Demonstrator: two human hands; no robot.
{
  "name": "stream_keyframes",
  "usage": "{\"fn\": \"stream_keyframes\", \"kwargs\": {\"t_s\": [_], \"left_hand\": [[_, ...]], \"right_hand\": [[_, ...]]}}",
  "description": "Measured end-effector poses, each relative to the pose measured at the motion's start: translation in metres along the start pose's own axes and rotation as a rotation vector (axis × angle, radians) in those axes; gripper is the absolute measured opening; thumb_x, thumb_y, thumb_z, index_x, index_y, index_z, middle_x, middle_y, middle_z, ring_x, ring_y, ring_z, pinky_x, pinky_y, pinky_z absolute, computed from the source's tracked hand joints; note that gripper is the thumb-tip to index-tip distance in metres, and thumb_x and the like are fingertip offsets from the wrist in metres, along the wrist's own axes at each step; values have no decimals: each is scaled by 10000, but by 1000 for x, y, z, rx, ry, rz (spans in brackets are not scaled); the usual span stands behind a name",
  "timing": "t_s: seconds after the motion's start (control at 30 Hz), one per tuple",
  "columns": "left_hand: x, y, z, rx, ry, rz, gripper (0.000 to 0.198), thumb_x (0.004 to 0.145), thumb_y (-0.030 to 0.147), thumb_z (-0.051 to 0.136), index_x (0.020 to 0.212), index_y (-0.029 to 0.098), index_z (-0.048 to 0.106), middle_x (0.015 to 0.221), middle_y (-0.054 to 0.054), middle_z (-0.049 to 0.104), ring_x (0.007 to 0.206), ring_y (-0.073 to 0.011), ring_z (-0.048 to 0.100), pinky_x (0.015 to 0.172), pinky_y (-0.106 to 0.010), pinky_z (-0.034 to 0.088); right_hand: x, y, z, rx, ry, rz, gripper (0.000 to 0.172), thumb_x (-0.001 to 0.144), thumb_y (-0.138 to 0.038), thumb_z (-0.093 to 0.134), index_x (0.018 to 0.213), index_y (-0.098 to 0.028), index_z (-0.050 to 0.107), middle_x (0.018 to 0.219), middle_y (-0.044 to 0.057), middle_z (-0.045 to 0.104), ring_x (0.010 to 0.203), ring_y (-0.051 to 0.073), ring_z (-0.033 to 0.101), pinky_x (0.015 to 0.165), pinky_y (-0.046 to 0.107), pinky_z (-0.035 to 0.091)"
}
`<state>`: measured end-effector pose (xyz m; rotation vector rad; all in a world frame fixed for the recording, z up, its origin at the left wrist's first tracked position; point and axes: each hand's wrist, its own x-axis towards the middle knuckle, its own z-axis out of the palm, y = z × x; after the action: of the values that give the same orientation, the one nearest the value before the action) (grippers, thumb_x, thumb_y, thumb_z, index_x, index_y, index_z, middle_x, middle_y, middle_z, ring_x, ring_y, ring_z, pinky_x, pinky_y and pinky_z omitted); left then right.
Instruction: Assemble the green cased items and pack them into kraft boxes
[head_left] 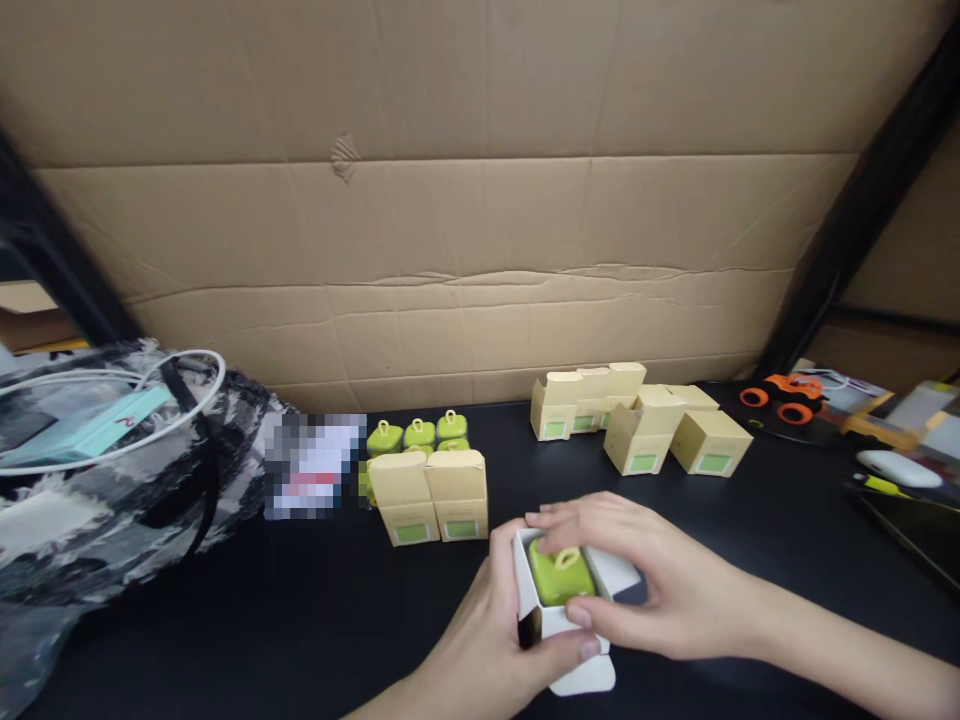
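My left hand (496,625) is wrapped around the near left side of a small open carton (568,622), whose white inner flaps stand out around the opening. A rounded green case (561,578) with a pale yellow loop on top sits in the carton's mouth. My right hand (649,570) has its fingers and thumb on the case from the far and near sides, at the carton's edge. Just beyond the hands stand two cream cartons (459,505) with raised lids and green labels. Behind them are several more green cases (420,433), partly hidden.
Several cream cartons (712,443) stand at the back right, some with raised flaps. An orange toy truck (784,397) and a white computer mouse (898,468) lie farther right. A patterned bundle (247,440) with a white cable (217,385) is at left. A cardboard wall (450,220) closes off the back.
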<state>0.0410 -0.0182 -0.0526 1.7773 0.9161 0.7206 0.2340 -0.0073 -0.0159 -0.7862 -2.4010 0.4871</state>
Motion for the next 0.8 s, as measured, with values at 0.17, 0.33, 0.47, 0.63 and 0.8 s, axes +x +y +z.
{"fn": "stream_keyframes", "kwargs": {"t_s": [0.17, 0.33, 0.47, 0.63, 0.8], "left_hand": [[-2, -6, 5, -113, 147, -95, 765, 647, 296, 729, 1171, 239, 176, 1288, -163, 431, 1171, -314, 487, 989, -500, 338], [-1, -17, 10, -241, 359, 95, 781, 569, 524, 747, 1099, 270, 232, 1257, -129, 400, 1195, -323, 438, 968, -489, 371], [1, -26, 13, -326, 506, 254, 368, 834, 572, 441, 1014, 297, 274, 1168, -72, 511, 1125, -254, 510, 965, -475, 378], [-1, -25, 13, -431, 425, 218, 306, 844, 542, 459, 978, 290, 348, 1277, -77, 556, 1229, -284, 470, 992, -487, 369], [-5, -11, 12, -376, 355, 114, 260, 896, 454, 443, 1089, 294, 375, 1473, -75, 373, 1333, -235, 353, 1076, -459, 268]], "right_hand": [[-3, 1, 0, -82, 52, 28, 247, 792, -271, 618, 1032, -212, 617, 1183, 104, 528, 1120, 229, 503, 908, 354, 450], [-7, -1, -9, -140, 200, 113, 296, 788, -311, 600, 1053, -198, 529, 840, 34, 507, 749, 166, 528, 644, 287, 480], [-8, -1, -9, -193, 223, 232, 185, 862, -353, 522, 969, -205, 489, 647, -28, 467, 592, 141, 487, 552, 270, 419], [-9, -1, -8, 44, 258, 257, 151, 918, -311, 445, 1042, -224, 449, 750, -8, 551, 695, 134, 558, 641, 256, 466], [-9, -2, -11, 38, 195, 92, 215, 869, -344, 531, 1034, -209, 513, 993, 63, 633, 925, 182, 599, 806, 301, 480]]}}
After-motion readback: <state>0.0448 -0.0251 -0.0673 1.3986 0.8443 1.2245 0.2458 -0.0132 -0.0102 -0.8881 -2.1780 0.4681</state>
